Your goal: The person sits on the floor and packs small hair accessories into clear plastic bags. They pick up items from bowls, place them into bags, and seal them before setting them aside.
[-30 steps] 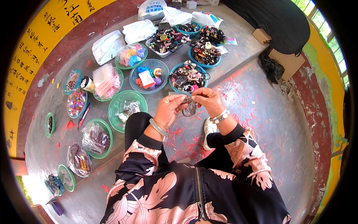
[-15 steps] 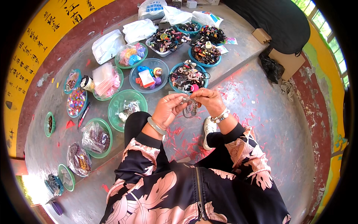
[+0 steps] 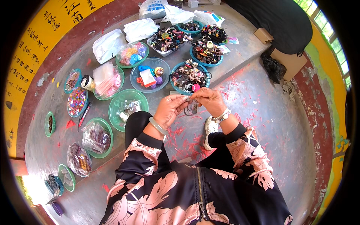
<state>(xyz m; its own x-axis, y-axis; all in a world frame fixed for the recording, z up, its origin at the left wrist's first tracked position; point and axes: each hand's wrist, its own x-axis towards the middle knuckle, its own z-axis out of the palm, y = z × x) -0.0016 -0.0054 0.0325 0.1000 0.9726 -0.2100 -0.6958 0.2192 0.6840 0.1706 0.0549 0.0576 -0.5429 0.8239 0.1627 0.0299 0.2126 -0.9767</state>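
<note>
My left hand (image 3: 168,111) and my right hand (image 3: 212,102) meet in front of me, above the floor. Thumbs and fingers of both are pinched on a thin grey hair tie (image 3: 192,109), whose loops dangle below the fingertips. A small pale bit shows between the fingertips, too small to make out. Just beyond my hands, a blue bowl (image 3: 173,84) holds a heap of mostly dark hair ties (image 3: 189,75). Left of my left hand stands a green bowl (image 3: 114,108) with clear packets (image 3: 129,108) inside.
Several more bowls crowd the raised ledge, among them one of colourful small pieces (image 3: 77,100) and one with a bagged dark bundle (image 3: 98,137). White bags (image 3: 108,45) lie at the back. Red scraps (image 3: 187,138) litter the floor around my white shoe (image 3: 210,131). A black bag (image 3: 272,67) lies right.
Both hands stay together at nearly the same place. The fingertips have shifted slightly, and the hanging loops of the hair tie sit a little higher.
</note>
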